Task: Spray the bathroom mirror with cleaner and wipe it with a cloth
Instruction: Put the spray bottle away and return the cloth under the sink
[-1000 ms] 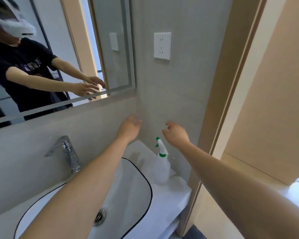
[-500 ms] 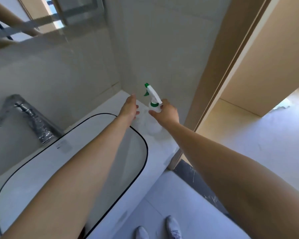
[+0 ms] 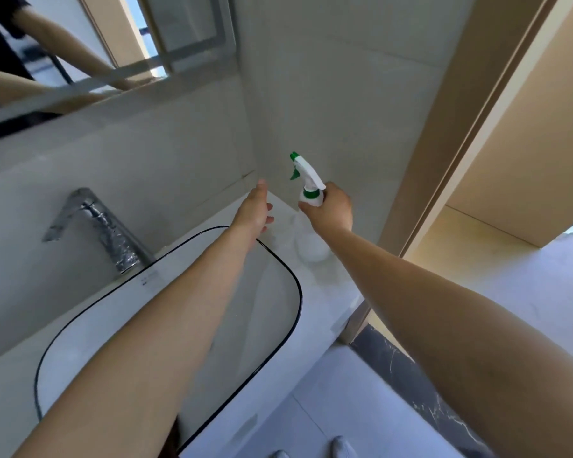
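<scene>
Two bare forearms reach forward over the white basin with the thin black rim [image 3: 296, 292]. We note the right hand [image 3: 331, 211] wrapped around the neck of the translucent plastic spray bottle with a white and green trigger head [image 3: 306, 180], fingers curled about it just under the green collar; the nozzle points up and to the left, toward the wall corner. The bottle's cloudy body shows below the hand, at the back right corner of the white countertop [image 3: 325, 289], close to the grey tiled side wall [image 3: 328, 94]; we cannot tell for certain whether its base rests on the countertop or is just off it. The left hand [image 3: 255, 211] hovers just beside the bottle, apart from it, fingers extended and loose, grasping nothing. The chrome tap [image 3: 93, 226] stands behind the basin at left. The frameless wall mirror [image 3: 90, 57] occupies the upper left and reflects both arms. Two pale shoe tips [image 3: 339, 449] show at the bottom edge on the grey floor.
</scene>
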A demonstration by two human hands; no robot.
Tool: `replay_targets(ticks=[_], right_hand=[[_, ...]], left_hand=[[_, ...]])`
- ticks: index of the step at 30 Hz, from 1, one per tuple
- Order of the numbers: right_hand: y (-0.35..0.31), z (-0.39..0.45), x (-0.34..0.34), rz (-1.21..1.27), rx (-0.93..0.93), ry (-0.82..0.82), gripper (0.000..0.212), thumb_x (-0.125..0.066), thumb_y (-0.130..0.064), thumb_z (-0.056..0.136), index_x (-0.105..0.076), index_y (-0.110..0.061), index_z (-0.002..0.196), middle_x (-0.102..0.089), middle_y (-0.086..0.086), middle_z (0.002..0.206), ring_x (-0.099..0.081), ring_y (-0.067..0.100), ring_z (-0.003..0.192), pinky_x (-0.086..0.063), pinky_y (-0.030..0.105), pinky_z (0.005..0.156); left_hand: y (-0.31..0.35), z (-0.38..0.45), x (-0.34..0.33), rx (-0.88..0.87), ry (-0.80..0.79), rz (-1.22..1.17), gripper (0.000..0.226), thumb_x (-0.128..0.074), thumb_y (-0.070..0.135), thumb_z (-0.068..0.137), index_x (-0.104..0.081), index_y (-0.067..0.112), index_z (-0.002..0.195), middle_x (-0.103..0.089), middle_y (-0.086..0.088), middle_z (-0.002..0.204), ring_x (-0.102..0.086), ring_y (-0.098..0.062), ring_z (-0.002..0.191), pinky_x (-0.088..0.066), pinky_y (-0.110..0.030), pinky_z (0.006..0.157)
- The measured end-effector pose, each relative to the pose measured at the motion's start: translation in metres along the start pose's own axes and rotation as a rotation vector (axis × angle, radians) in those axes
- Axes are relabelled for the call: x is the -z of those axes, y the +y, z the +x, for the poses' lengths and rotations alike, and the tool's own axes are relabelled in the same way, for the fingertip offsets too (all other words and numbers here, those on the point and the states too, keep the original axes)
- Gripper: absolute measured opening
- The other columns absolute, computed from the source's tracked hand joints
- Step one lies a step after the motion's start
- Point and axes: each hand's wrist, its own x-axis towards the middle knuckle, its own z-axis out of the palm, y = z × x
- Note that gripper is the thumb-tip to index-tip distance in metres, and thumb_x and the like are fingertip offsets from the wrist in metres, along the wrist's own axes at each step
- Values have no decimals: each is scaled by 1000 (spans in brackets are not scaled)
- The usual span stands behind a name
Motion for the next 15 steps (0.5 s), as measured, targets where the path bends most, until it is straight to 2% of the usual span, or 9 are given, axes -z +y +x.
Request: replay_targets(ticks=[2,4,6,7,12,15], right_hand=[[-32,3,12,70,84,-17,23,-77,-24,81,-60,-16,95,-65,2,91,-62,17,77,-49,28,62],[-71,4,23,120,175,-42,24,-76,-24,81,-62,-17,100,-64,-2,89,-58,9,72,-43,23,59],[-111,3,30,148,278,-80,30,-75,-25,82,-65,-16,109,-65,-2,93,-59,12,77,-45,25,66],[-133,1,32,156,337,-101,33,-75,-26,83,-66,-15,112,-67,-1,96,-61,15,82,-47,27,71],[-239,-24,32,238,615,-239,41,-74,-30,87,-65,-15,125,-68,-1,105,-63,17,94,-49,30,80],[-296,-47,26,305,770,-343,41,-72,-29,89,-64,-15,127,-70,0,111,-68,22,98,-55,42,89]], left_hand=[[23,-7,18,-50,82,-28,57,-23,55,106,-48,21,143,-58,-6,128,-59,-24,104,-45,-34,88],[55,-17,43,-131,184,-62,44,-27,50,107,-59,21,117,-60,-7,113,-56,-24,96,-45,-30,77],[91,-31,75,-218,291,-68,41,-31,49,106,-60,22,93,-60,-7,99,-57,-24,91,-45,-31,78],[109,-40,93,-264,343,-70,43,-33,50,106,-59,22,87,-60,-7,94,-58,-24,88,-45,-33,79],[184,-108,178,-460,565,-96,40,-39,47,103,-61,19,85,-64,-4,86,-59,-20,75,-47,-33,73],[210,-156,222,-531,681,-84,37,-42,48,101,-65,22,87,-67,-4,89,-64,-20,78,-55,-39,77]])
